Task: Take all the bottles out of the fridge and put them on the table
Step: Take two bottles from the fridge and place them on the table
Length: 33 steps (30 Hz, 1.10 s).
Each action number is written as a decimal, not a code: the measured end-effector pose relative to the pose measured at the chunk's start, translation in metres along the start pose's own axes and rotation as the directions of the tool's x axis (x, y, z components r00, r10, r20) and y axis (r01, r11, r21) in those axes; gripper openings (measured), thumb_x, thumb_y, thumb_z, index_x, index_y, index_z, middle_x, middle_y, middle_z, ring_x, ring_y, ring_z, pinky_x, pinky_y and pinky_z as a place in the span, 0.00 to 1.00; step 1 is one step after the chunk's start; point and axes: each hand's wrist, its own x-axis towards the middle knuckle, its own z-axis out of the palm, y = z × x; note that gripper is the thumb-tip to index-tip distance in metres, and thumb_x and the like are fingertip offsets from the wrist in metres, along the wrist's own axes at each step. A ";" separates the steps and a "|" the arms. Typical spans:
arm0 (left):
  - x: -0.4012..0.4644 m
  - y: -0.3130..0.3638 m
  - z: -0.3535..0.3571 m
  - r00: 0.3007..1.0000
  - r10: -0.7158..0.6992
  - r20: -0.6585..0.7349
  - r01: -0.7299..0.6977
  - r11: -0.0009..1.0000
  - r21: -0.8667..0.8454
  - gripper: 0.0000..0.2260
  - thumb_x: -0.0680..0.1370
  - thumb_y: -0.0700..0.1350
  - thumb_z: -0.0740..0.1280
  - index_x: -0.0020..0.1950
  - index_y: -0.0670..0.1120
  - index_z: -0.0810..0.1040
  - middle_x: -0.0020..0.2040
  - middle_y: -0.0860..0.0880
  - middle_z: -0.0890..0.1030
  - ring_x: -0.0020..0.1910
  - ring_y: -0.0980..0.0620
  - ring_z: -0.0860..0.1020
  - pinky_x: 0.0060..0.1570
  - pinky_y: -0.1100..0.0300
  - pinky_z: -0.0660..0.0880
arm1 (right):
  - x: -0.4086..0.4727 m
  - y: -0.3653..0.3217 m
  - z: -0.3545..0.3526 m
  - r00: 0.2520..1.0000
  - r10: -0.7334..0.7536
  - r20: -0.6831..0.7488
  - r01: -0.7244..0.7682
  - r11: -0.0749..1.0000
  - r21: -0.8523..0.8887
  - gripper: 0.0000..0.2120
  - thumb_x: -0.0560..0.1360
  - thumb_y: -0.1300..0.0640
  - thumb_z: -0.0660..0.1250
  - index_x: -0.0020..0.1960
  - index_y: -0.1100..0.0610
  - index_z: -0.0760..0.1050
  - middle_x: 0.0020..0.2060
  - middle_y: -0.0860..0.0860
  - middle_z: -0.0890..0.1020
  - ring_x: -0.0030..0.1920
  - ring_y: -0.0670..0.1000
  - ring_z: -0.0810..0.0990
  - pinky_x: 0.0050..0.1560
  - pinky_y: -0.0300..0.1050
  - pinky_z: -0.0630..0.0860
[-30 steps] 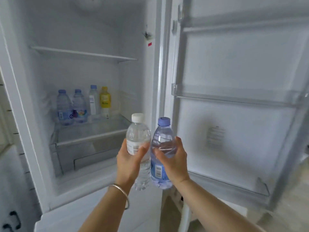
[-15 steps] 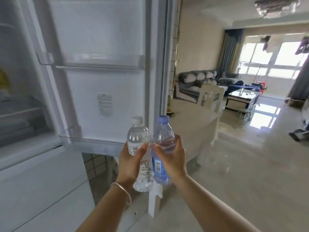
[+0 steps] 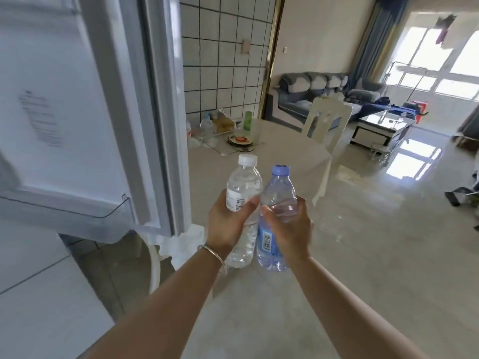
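My left hand grips a clear water bottle with a white cap, held upright. Beside it, my right hand grips a bluish bottle with a blue cap, also upright; the two bottles touch side by side. Both are held in the air in front of a round beige table. The open fridge door fills the left of the view. The fridge's inside is out of sight.
At the table's far left lie a plate, a green cup and several bags and bottles against the tiled wall. A white chair stands behind the table. Beyond it are a sofa and a coffee table; glossy floor spreads to the right.
The view has swung right, away from the fridge's shelves towards the table and living room. Both hands kept their bottles, held together in front of me.
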 end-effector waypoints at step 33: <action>0.441 -0.161 -0.038 0.552 -0.084 -0.830 0.344 0.929 0.135 0.16 0.65 0.55 0.76 0.47 0.54 0.75 0.41 0.57 0.81 0.43 0.53 0.81 0.44 0.57 0.76 | 0.417 0.070 0.383 0.588 -0.008 0.809 0.028 1.000 -0.011 0.26 0.62 0.47 0.77 0.52 0.44 0.65 0.46 0.48 0.79 0.38 0.38 0.76 0.45 0.44 0.75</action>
